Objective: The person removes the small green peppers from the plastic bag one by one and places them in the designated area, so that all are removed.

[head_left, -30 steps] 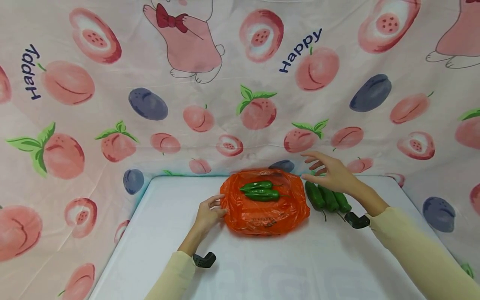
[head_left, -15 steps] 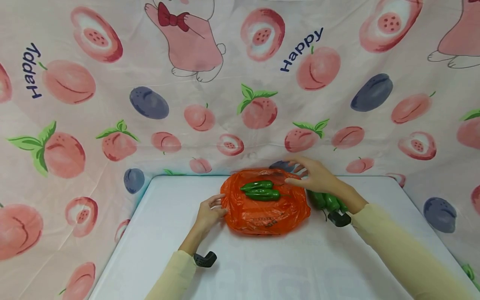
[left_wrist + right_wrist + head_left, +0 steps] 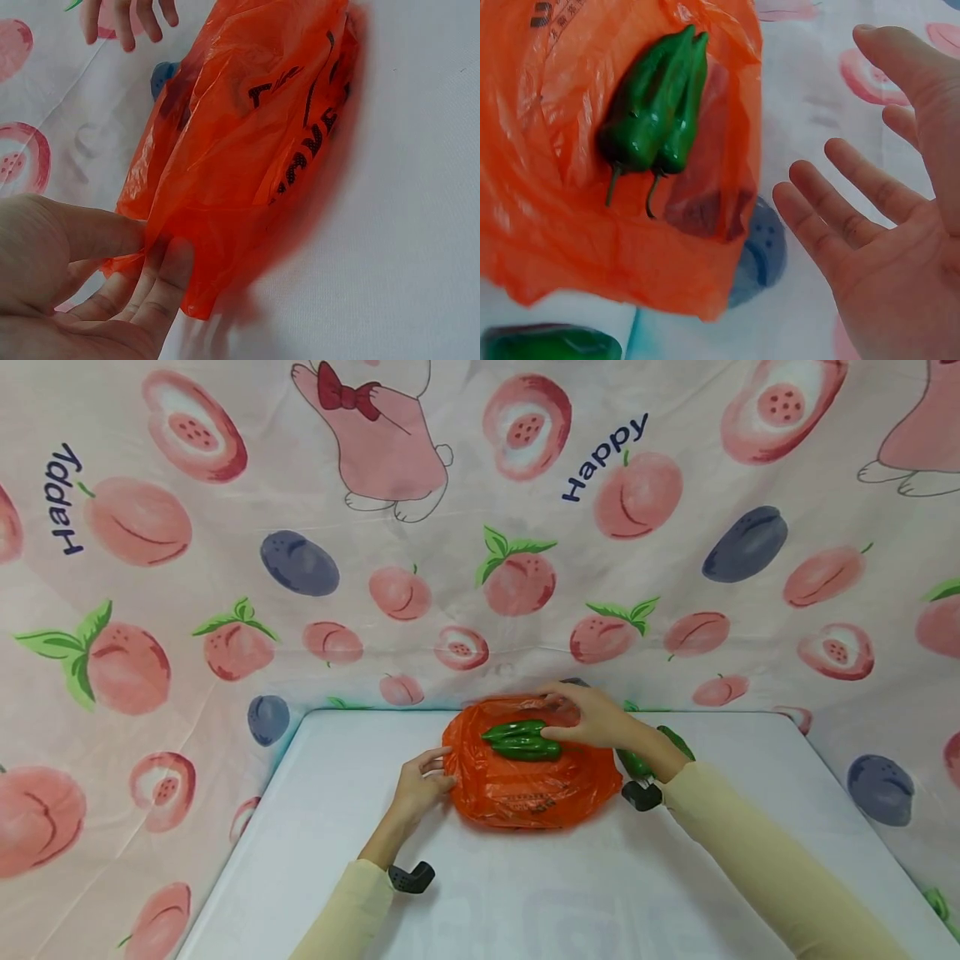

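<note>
Green peppers (image 3: 523,749), two of them, are lying on top of the orange plastic bag (image 3: 517,795) in the head view. The right hand (image 3: 596,718) is hovering above the bag, its thumb overlapping the peppers' stem ends. More peppers (image 3: 634,765) are lying on the white table (image 3: 352,793), partly hidden by the right arm (image 3: 757,835). In the left wrist view, the left hand (image 3: 90,277) is pinching the bag's edge between thumb and fingers. In the right wrist view, the right hand is holding nothing; its fingers are stretching out, apart from the peppers.
</note>
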### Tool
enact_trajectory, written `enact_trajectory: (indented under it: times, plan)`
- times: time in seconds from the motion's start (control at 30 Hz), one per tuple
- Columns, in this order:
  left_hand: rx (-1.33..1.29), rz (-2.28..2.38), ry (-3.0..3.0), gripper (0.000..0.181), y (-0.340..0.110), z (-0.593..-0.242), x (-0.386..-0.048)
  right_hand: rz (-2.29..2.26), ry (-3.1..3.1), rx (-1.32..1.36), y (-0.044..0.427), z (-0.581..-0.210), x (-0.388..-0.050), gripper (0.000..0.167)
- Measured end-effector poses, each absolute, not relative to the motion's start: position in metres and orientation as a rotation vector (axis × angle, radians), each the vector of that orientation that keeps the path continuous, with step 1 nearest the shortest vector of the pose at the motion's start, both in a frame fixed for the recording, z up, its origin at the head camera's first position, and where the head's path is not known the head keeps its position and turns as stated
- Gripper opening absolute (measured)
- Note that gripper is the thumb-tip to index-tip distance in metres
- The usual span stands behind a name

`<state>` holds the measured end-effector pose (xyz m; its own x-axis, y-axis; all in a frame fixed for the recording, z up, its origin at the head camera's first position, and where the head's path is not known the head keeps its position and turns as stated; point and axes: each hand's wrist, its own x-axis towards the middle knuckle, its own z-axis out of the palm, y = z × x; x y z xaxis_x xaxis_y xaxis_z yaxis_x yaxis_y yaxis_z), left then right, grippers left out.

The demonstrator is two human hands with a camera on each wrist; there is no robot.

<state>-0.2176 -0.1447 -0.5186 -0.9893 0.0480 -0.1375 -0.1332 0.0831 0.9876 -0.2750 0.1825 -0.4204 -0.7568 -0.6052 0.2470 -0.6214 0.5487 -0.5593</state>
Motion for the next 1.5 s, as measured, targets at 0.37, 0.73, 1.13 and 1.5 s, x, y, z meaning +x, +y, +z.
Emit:
enact_trajectory:
  times: [0.37,0.73,1.13,1.5]
  plan:
    - [-0.091,2.018,2.225,0.055,-0.145,-0.516,-0.222,1.092,-2.890,1.067,0.163,-0.439,-0.284,0.063]
    - [-0.089,2.039,2.207,0.056,-0.145,-0.514,-0.222,1.022,-2.976,1.044,0.153,-0.464,-0.296,0.065]
    - [-0.124,2.030,2.210,0.054,-0.143,-0.514,-0.220,0.852,-3.053,0.991,0.146,-0.477,-0.297,0.062]
    - [-0.126,2.029,2.216,0.055,-0.145,-0.514,-0.219,0.793,-3.092,1.042,0.141,-0.486,-0.302,0.051]
